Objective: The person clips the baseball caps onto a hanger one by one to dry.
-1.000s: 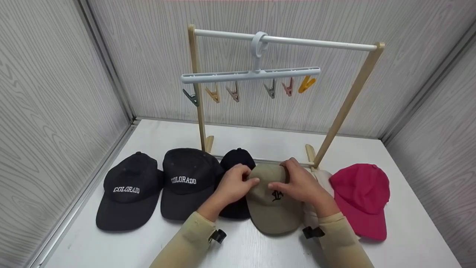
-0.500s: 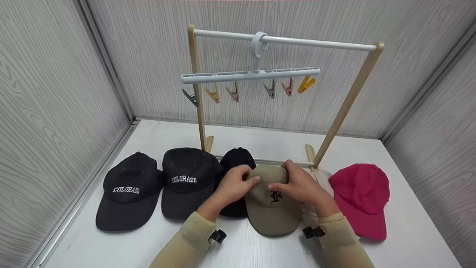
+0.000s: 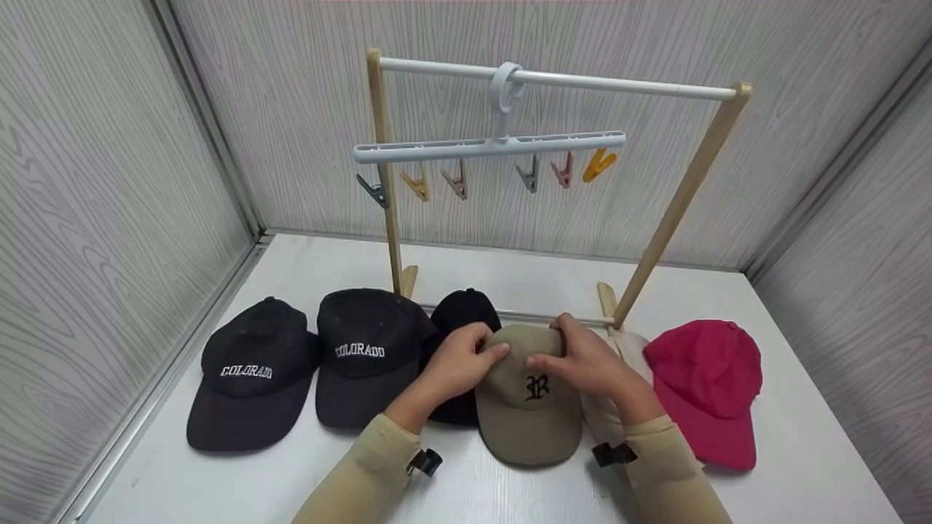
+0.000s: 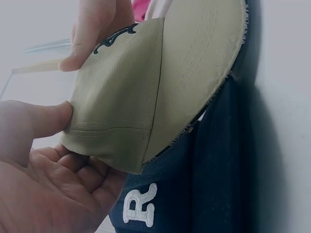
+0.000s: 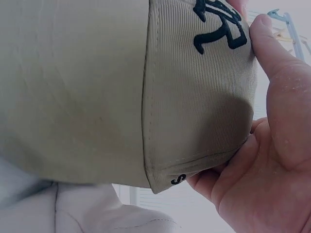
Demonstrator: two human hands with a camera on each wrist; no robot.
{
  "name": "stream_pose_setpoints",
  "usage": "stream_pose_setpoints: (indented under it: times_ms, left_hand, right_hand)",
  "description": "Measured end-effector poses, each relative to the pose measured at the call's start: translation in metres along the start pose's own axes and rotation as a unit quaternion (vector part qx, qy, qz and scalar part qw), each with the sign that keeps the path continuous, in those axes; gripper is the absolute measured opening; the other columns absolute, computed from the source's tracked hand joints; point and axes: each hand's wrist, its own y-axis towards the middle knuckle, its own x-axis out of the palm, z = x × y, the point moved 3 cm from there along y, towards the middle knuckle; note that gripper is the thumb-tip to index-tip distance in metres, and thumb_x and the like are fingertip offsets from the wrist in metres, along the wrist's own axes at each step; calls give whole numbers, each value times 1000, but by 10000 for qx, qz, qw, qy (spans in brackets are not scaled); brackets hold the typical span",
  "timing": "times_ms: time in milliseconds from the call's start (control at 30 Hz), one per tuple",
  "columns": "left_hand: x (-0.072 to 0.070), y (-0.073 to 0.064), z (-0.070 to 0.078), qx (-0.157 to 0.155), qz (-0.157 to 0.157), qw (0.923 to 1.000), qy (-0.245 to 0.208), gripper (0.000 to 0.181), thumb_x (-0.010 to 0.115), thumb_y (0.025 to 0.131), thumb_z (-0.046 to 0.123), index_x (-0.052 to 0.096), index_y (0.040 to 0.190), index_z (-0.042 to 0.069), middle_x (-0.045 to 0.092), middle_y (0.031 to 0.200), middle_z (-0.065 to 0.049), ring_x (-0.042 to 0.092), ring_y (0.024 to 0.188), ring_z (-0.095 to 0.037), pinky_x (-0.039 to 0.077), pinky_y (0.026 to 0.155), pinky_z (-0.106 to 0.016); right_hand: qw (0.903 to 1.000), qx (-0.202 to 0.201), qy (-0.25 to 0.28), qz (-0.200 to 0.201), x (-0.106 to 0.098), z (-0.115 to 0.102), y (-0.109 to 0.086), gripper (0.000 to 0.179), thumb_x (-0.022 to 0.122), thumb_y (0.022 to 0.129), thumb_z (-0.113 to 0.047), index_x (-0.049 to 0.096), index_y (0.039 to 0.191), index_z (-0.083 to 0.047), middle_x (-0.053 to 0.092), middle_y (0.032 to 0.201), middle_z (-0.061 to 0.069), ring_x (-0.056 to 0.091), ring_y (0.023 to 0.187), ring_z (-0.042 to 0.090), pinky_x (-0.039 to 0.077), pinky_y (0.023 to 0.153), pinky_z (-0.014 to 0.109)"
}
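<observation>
Olive in colour, the held cap (image 3: 529, 429) is between a black cap (image 3: 464, 309) and a white cap (image 3: 601, 418). Forearms (image 3: 364, 466) angle inward; left grip (image 3: 455, 362) and right grip (image 3: 593, 367) each pinch 1 side closely, thumb in front, fingers curled behind.

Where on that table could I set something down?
The table looks bare in front of the leftmost cap, behind the rack's low bar, and right of the pink cap. It's crowded along the row of caps, where the left hand and right hand hold the olive cap.
</observation>
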Motion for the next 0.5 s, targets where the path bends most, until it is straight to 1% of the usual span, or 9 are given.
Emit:
stream_pose_setpoints:
  times_ms: [233, 367, 500]
  left_hand:
    - [-1, 0, 1, 46, 37, 10000, 4, 30, 76, 107, 27, 60, 86, 13, 51, 82, 5, 53, 79, -14, 46, 76, -37]
    - [-1, 0, 2, 79, 61, 9999, -40, 30, 76, 107, 26, 60, 86, 12, 50, 81, 5, 53, 79, -14, 46, 76, -37]
    - [-1, -1, 4, 72, 92, 9999, -115, 31, 75, 108, 26, 58, 85, 13, 49, 81, 5, 52, 78, -14, 45, 74, -36]
  right_hand:
    - [9996, 65, 260, -121, 1, 0, 1, 64, 89, 94, -54, 58, 124, -5, 62, 103, 8, 60, 93, 25, 51, 81, 43]
    - [9991, -18, 344, -232, 2, 0, 2, 61, 87, 97, -52, 60, 124, -4, 64, 103, 7, 60, 94, 24, 52, 82, 43]
    - [9985, -73, 394, -367, 3, -2, 2, 60, 84, 98, -53, 62, 124, -3, 65, 102, 6, 61, 93, 22, 53, 82, 42]
